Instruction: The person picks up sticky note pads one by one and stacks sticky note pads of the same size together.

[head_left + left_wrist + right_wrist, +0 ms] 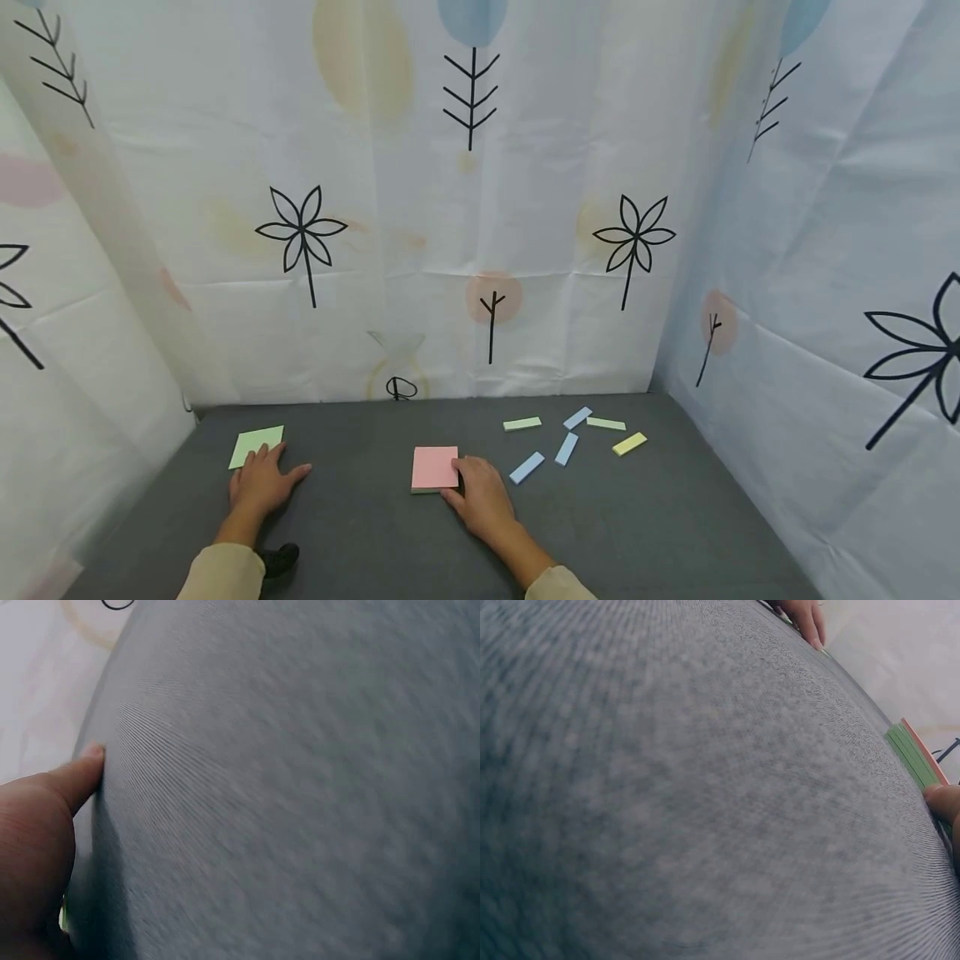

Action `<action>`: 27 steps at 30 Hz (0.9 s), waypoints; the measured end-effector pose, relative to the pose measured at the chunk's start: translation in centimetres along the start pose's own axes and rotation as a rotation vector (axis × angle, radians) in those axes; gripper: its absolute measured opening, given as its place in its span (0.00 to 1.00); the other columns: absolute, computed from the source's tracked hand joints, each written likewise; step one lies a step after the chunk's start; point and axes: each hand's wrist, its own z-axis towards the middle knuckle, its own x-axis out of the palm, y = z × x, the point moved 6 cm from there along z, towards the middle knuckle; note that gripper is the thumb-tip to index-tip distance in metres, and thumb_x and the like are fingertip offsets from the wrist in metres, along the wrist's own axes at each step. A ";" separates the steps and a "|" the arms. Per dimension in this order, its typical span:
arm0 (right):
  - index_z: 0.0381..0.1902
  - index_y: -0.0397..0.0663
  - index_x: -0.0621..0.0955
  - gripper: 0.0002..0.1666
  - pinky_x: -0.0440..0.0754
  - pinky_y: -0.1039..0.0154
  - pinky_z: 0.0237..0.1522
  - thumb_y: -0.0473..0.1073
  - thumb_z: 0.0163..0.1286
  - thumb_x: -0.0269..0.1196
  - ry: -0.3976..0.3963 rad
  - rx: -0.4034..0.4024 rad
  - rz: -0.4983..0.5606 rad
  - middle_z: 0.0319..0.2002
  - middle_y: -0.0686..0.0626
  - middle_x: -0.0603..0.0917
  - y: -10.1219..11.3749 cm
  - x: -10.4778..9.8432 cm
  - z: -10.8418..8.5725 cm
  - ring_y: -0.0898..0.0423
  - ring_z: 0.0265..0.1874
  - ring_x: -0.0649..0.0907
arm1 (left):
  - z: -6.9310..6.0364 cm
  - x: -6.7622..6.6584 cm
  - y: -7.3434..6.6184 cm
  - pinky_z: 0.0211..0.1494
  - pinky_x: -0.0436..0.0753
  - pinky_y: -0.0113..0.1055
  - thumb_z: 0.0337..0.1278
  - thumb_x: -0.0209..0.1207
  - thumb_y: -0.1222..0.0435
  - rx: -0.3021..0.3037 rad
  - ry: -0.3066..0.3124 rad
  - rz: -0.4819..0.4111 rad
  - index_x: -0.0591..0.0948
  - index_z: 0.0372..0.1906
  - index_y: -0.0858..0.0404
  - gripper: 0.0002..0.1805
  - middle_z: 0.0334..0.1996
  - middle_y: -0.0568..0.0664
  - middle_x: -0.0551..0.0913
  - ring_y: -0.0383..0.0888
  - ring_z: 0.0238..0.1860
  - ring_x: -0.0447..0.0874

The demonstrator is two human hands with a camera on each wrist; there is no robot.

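Observation:
In the head view my left hand (pixel 260 483) lies on the near edge of a light green square (pixel 257 442), fingers extended and thumb out to the right. My right hand (pixel 483 500) holds the lower right corner of a square stack (pixel 434 468), pink on top with green beneath, between thumb and finger. The right wrist view shows the thumb (pixel 943 802) against the green side of the stack (pixel 913 757). In the left wrist view only part of the left hand (pixel 37 840) shows, its thumb pointing outward.
Right of the stack lie several small strips: blue (pixel 527 467), light green (pixel 522 424) and yellow (pixel 629 443). A dark object (pixel 280 560) is beside the left sleeve. Patterned curtains (pixel 465 208) stand behind the grey table (pixel 360 533) and at its sides.

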 end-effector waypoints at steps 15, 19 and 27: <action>0.51 0.42 0.81 0.25 0.73 0.52 0.57 0.49 0.59 0.72 -0.006 -0.006 -0.016 0.47 0.47 0.83 0.0 -0.1 -0.1 0.50 0.51 0.79 | -0.5 0.9 -0.3 0.64 0.40 0.71 0.68 0.49 0.44 0.028 0.052 0.061 0.55 0.69 0.81 0.46 0.70 0.77 0.48 0.73 0.70 0.40; 0.50 0.42 0.81 0.25 0.73 0.52 0.56 0.48 0.58 0.72 -0.033 -0.029 -0.023 0.46 0.47 0.83 0.0 -0.2 -0.2 0.50 0.50 0.79 | -0.8 1.1 -0.9 0.64 0.42 0.71 0.68 0.49 0.46 0.039 0.053 0.071 0.57 0.69 0.80 0.43 0.70 0.76 0.50 0.72 0.70 0.43; 0.50 0.43 0.81 0.25 0.74 0.52 0.56 0.49 0.58 0.72 -0.024 -0.032 -0.028 0.46 0.47 0.83 0.0 -0.1 -0.2 0.50 0.50 0.79 | -1.5 1.4 -2.5 0.63 0.48 0.71 0.66 0.53 0.48 0.085 0.071 0.103 0.61 0.67 0.79 0.42 0.69 0.75 0.55 0.72 0.69 0.48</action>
